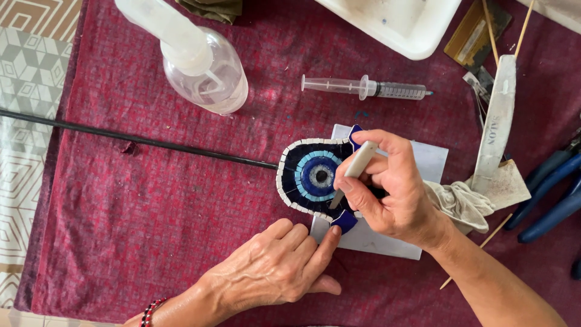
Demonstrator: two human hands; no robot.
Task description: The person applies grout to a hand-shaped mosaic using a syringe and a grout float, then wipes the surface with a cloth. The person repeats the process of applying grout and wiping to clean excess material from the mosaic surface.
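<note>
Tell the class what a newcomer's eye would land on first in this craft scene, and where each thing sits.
First comes the blue eye-shaped mosaic at the centre, lying on a white tile over the red cloth. The right hand holds a white stick tool against it, while the left hand presses its lower edge. Above lie a clear pump bottle and a syringe.

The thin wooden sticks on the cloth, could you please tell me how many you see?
3: two wooden sticks cross at top right, one pokes from under the rag; more may be hidden.
</note>
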